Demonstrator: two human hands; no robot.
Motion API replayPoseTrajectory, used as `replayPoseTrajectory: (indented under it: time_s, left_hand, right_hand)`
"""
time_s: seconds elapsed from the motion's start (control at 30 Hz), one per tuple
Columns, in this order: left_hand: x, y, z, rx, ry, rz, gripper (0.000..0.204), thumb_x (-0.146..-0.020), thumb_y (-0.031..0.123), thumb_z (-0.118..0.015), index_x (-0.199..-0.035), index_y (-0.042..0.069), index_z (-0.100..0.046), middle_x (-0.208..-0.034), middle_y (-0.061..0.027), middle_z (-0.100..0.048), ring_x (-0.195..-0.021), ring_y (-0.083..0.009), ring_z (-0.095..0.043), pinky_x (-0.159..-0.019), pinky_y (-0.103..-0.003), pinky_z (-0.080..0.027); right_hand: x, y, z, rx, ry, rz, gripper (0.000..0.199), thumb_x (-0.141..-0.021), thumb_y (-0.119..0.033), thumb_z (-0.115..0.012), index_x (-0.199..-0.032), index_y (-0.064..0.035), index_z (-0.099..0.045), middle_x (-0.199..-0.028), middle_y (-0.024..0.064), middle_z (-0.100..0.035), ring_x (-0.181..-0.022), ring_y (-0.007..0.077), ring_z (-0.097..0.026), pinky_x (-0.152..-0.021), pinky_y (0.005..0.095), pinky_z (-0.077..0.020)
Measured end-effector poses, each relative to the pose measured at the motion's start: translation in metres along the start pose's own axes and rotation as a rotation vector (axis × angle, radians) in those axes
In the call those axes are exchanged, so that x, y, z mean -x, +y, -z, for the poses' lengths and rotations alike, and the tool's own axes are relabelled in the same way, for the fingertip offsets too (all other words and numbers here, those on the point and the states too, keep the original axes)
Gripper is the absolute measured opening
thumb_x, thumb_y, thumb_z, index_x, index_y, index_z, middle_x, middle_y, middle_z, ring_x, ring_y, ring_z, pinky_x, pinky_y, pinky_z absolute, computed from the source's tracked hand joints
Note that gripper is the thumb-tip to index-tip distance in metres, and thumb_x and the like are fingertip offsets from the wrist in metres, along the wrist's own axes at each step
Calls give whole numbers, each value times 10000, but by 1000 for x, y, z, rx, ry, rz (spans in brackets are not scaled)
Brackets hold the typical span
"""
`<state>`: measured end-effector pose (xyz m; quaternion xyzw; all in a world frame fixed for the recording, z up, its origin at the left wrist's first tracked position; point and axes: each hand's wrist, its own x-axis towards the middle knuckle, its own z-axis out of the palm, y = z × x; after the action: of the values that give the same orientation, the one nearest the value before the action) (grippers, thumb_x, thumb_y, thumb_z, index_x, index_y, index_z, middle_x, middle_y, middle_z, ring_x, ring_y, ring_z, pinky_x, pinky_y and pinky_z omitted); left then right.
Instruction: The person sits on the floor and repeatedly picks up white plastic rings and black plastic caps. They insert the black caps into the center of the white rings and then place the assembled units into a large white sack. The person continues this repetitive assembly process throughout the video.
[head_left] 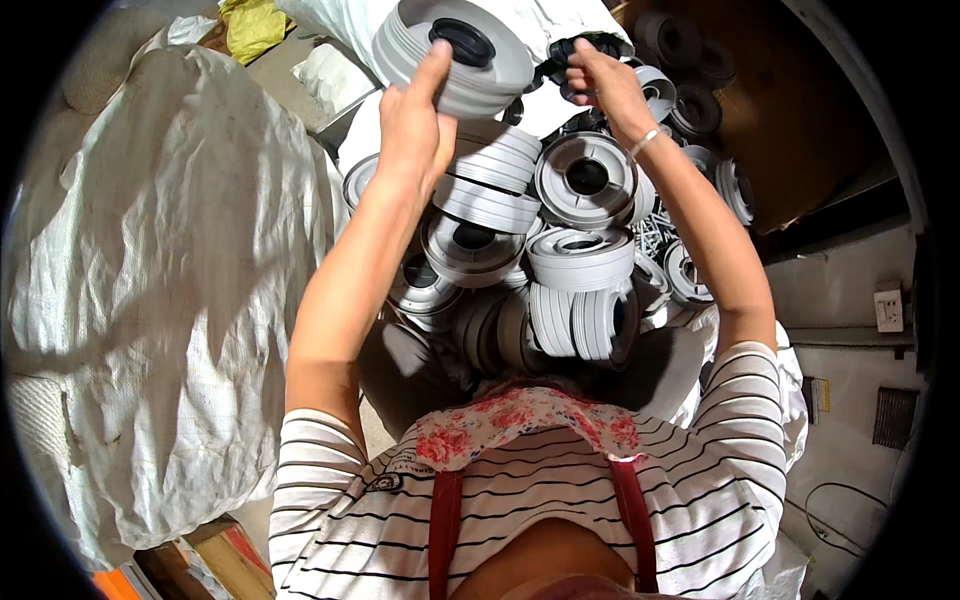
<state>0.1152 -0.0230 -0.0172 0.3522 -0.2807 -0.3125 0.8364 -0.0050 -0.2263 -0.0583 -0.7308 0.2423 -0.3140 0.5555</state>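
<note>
Up at the top centre, my left hand grips a grey round plastic part with ribbed sides, its thumb on the rim of the opening. A black ring sits in the middle of that part. To its right, my right hand has its fingers closed on a black plastic piece, whose exact shape is partly hidden by the fingers. Below both hands lies a heap of similar grey round parts, among them one with a black centre and a ribbed stack.
A large white woven sack fills the left side. More round parts lie in shade at the upper right, beside a brown surface. Small grey pieces lie among the heap. A wall socket is at the far right.
</note>
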Motion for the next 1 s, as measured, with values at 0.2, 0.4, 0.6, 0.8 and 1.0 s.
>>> replayPoseTrajectory:
  time_s: [0.2, 0.4, 0.6, 0.8, 1.0]
  left_hand:
    - [3, -27, 35, -720, 211, 369, 1027, -741, 493, -742, -1394, -120, -240, -1378, -335, -343, -1300, -368, -352, -1050, -391, -323]
    - [80, -45, 74, -683, 115, 463, 568, -767, 161, -748, -1222, -67, -495, -1068, -131, -636, -996, -277, -604, -855, -332, -496]
    - [84, -113, 138, -1398, -57, 8, 624, -752, 193, -720, -1279, -25, -465, -1116, -172, -599, -966, -286, -604, -821, -372, -512]
    - [102, 33, 1, -506, 116, -16, 594, -789, 100, -680, -1270, -50, -366, -1144, -156, -553, -1041, -210, -563, -904, -341, -469]
    - [151, 229, -99, -1026, -128, -686, 675, -686, 241, -729, -1201, -30, -387, -1028, -259, -606, -927, -344, -629, -828, -404, -484]
  right_hand:
    - [-53, 71, -40, 208, -471, -302, 672, -847, -602, -508, -1251, -70, -576, -1232, 141, -579, -1102, 252, -521, -939, 384, -394]
    - [-57, 125, -41, -179, -528, -550, 712, -791, -626, -546, -1282, -111, -550, -1323, 155, -517, -1201, 325, -483, -969, 573, -332]
    - [-16, 73, -53, -157, -339, -402, 686, -833, -534, -594, -1146, 76, -604, -1086, 169, -640, -933, 227, -612, -860, 331, -465]
    - [74, 11, -17, -400, 166, 396, 444, -942, -316, -458, -1128, 62, -597, -1158, 92, -604, -1070, 168, -547, -945, 324, -409]
    - [129, -184, -43, -1025, 249, 786, 453, -915, -344, -495, -1169, 24, -568, -1227, 152, -531, -1136, 271, -491, -920, 393, -416]
